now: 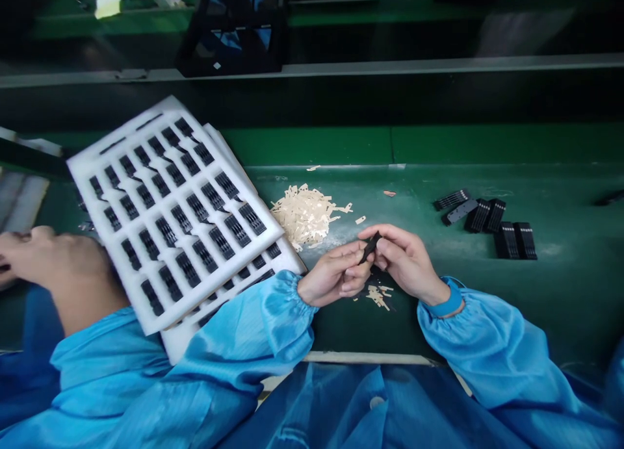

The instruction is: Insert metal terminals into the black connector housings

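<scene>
Grips: your left grip (336, 275) and right grip (404, 260) clamp together on a small black plastic part (370, 248).
Part: above the green surface (560, 306), just below beige strips (306, 215), beside a white foam tray (104, 160).

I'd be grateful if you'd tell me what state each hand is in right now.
Left hand: closed, pinching a small black part.
Right hand: closed, pinching the same part.
</scene>
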Demonstrator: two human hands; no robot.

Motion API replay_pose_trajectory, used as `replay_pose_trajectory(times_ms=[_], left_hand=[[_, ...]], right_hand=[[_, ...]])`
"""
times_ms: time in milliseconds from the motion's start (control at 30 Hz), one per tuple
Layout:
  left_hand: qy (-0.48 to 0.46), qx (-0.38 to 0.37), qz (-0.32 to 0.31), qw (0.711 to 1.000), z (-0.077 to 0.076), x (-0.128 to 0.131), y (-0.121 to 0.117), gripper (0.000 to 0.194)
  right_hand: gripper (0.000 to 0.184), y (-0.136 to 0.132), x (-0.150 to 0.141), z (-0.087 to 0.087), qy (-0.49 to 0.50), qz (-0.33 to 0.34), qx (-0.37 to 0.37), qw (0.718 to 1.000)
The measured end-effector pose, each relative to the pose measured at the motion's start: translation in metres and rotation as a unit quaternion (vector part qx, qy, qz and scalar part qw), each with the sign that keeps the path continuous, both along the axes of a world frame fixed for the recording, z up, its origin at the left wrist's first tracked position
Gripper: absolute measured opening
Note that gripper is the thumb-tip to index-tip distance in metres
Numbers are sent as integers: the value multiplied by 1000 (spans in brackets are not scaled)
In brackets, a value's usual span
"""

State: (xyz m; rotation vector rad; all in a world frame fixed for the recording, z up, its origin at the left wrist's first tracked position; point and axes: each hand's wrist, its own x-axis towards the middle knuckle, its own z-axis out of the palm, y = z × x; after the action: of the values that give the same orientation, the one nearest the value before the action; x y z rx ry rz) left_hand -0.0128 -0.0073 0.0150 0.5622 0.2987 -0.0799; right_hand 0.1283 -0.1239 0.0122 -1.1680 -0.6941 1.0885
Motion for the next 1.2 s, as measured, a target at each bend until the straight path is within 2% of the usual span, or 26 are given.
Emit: replay_pose_trajectory(times_ms=[233, 767, 1000, 1200], left_hand=[[4, 5, 13, 1000, 0, 0, -1, 21], [2, 17, 13, 1000, 0, 1, 0, 17], [13, 39, 51, 998, 0, 4, 1, 17], [-3, 74, 56, 996, -4, 8, 5, 15]], right_hand=[[29, 0, -2, 2, -32, 7, -5, 999], [35, 3, 0, -4, 9, 0, -13, 1000], [38, 14, -1, -11, 33, 4, 34, 999], [32, 22, 1, -20, 26, -16, 67, 997]])
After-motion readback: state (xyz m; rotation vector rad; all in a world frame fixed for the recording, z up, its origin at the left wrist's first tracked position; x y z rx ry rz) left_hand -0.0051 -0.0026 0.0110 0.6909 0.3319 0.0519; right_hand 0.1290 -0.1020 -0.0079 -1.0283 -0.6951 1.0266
